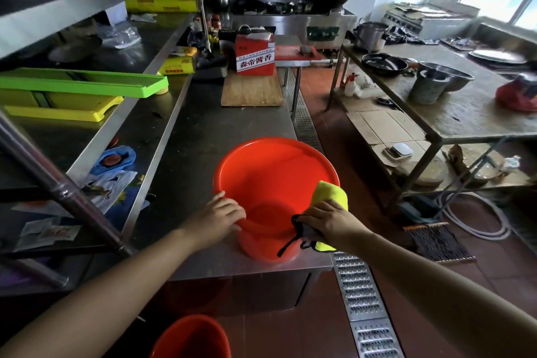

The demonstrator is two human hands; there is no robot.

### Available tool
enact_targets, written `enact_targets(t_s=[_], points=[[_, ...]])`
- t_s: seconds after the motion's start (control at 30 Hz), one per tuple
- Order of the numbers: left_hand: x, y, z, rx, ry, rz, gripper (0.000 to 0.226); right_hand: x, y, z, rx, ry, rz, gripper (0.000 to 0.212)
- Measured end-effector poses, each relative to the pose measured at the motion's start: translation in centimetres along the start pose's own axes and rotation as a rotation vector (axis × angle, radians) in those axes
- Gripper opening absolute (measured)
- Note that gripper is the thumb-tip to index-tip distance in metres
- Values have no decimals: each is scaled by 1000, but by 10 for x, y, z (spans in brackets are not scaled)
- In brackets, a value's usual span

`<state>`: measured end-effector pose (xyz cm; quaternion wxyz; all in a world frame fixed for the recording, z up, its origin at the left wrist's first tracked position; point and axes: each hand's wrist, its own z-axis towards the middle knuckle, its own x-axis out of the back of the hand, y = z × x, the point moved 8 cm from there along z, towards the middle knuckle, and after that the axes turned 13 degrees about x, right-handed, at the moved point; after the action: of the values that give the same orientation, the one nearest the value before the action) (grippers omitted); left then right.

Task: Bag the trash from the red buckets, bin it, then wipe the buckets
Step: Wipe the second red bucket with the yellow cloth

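Bucket-wiping looks to be the step in hand, so we judge the bagging and binning to be behind us. We work at the steel counter [203, 136], near its front right corner, and that corner matters: the floor and its drain grate [360, 293] lie just past the edge, so any hard push toward the right could slide things off.

On the counter sits the red bucket [276, 171], upright, mouth toward us, with no trash visible inside. A second red bucket [191, 340] shows at the bottom edge, lower down, apparently on the floor; we take it as next in line.

Our left hand [223, 215] rests on the near left rim, fingers curled over the edge and holding it. We should keep that brace firm, since a light plastic pail will probably spin or skid under a rubbing stroke.

Our right hand [328, 221] presses on the near right rim, fingers bent around the yellow cloth [332, 192], which drapes over the rim inside and out. We would sweep it around the rim, then down the wall to the base, turning the bucket with the left hand.

A dark cord [290, 244] hangs from the cloth outside the bucket; we should keep it from snagging.
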<state>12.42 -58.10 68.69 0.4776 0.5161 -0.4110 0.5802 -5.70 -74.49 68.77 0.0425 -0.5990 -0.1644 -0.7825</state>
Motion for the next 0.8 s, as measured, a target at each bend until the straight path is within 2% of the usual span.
enact_targets(t_s=[0.1,0.2,0.33,0.43,0.5,0.63,0.8], points=[[-4,39,7,-70,-26,1,38,-8,-19,20,-35,35,7,57],[-9,64,5,-76,66,-63,33,-18,-32,26,-46,44,31,56],[0,30,0,-40,62,-65,30,-9,-15,4,52,4,-15,52],[2,-1,6,38,19,16,35,1,-3,4,41,17,-69,48],[0,12,14,32,-19,45,38,2,-11,17,17,55,-70,49],[-4,67,12,-92,131,-38,31,-8,-34,38,-24,67,-22,52],[5,22,2,-39,129,-32,28,0,-8,9,31,-40,14,50]])
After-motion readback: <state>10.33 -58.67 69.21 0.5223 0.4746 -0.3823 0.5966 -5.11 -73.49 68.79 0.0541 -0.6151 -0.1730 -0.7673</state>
